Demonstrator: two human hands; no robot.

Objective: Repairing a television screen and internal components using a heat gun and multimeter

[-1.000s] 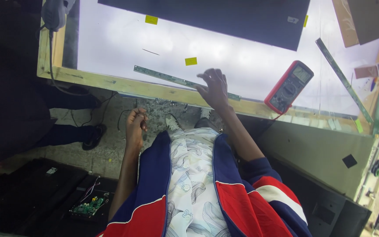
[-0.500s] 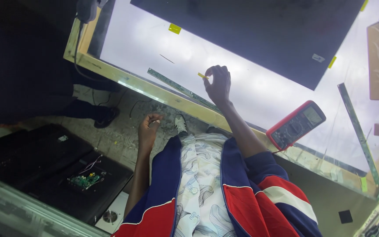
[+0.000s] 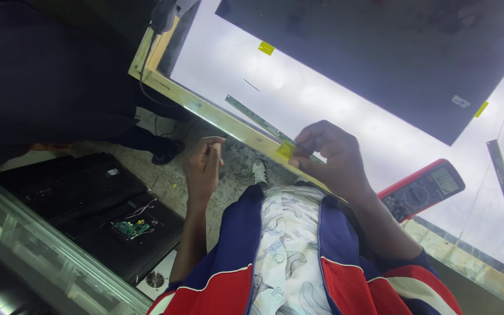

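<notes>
Backlit white panel in a wooden frame (image 3: 205, 111) serves as my counter, a large dark sheet (image 3: 392, 52) lying across its far part. My right hand (image 3: 328, 154) pinches a small yellow tape piece (image 3: 286, 150) at the frame's near edge; my left hand (image 3: 204, 169) hangs off the counter, fingers loosely curled around something thin I cannot identify. Risk: the tape could fold onto itself or stick askew. Other yellow tabs: one on the panel (image 3: 266, 48), one at the sheet's right edge (image 3: 481, 109). Red multimeter (image 3: 421, 189) lies nearby.

1 head view, steeply downward, close over hands (image 3: 328, 154), workbench (image 3: 217, 116).
</notes>
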